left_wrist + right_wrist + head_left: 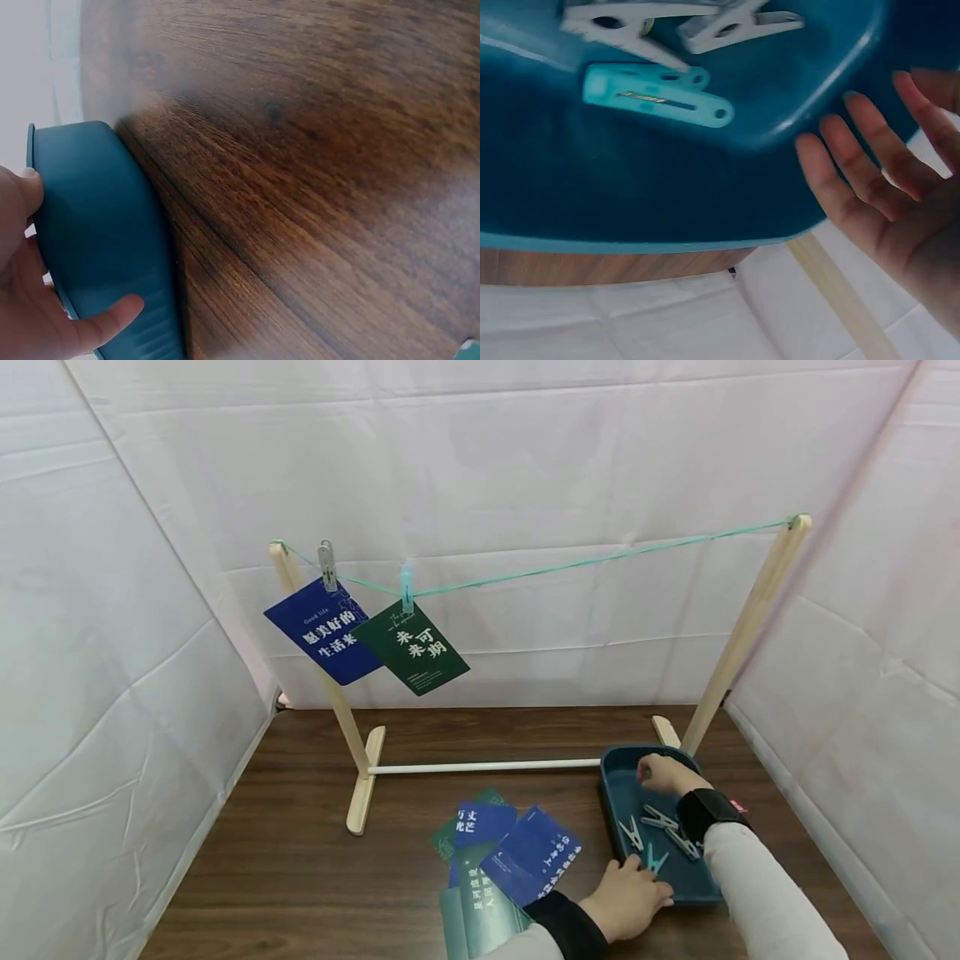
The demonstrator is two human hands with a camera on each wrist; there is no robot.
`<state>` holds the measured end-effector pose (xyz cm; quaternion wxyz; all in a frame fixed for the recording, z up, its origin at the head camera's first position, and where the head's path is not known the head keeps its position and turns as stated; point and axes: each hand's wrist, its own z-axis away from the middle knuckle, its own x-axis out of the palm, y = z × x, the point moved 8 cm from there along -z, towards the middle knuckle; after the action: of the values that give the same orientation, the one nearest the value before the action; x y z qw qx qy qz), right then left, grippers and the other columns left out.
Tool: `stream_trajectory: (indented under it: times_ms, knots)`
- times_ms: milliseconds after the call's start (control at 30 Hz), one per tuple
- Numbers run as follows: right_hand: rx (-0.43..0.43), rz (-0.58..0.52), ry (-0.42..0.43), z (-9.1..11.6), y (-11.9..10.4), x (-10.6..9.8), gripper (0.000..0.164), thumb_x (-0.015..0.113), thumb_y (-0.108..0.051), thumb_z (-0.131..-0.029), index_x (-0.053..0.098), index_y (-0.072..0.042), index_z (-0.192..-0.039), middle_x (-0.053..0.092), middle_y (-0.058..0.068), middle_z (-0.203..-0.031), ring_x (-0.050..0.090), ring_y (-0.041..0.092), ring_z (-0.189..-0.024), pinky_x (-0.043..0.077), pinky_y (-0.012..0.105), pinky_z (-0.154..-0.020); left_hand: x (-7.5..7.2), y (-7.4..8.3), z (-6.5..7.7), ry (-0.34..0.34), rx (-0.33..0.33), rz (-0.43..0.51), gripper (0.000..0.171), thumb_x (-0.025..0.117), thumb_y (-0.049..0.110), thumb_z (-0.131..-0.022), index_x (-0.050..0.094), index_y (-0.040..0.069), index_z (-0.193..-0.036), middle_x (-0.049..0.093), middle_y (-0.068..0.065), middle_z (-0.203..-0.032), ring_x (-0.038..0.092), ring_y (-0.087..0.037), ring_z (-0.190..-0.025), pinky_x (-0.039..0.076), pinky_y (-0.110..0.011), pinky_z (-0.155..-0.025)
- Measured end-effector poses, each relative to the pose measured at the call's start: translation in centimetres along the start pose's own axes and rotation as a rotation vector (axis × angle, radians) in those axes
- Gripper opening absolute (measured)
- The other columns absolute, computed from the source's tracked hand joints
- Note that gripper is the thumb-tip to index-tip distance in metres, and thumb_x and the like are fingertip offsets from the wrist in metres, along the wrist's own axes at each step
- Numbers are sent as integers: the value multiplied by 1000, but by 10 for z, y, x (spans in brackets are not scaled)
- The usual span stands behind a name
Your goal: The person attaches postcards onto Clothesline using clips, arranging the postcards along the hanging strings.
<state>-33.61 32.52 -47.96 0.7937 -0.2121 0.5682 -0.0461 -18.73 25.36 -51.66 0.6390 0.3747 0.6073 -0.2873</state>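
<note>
A dark teal tray [617,770] stands at the right of the table. My left hand [628,897] holds its near-left corner; in the left wrist view the thumb [112,322] lies along the outer wall and other fingers hook over the rim. Toward the tray's far end, my right hand [666,774] hovers with loosely bent, spread fingers and nothing in them, as the right wrist view shows. Inside the tray are several clothespins: a turquoise clothespin [656,94], near my left fingers in the head view, and grey ones, including a grey clothespin [632,835].
A wooden stand [742,635] carries a green string [570,565]. From it hang a blue card [326,635] by a grey clothespin and a green card [412,647] by a light-blue clothespin. Overlapping cards [532,856] lie left of the tray. White cloth encloses the table.
</note>
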Motion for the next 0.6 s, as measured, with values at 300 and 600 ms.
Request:
stream_trajectory:
  times_ms: [300,600]
  knots:
    - [160,117,-122,11,1,26,21,67,-2,-71,54,-1,-86,56,8,-80,50,21,-72,44,33,-61,1,-2,-1,-1,-26,4,28,32,39,-94,58,36,-103,59,17,-102,40,-4,-84,33,-22,-65]
    - [204,220,-113,7,6,43,25,66,4,-71,53,1,-91,57,22,-96,53,30,-86,45,41,-73,0,-1,-1,-46,-32,26,27,33,37,-94,58,37,-104,58,17,-103,39,-3,-83,34,-23,-66]
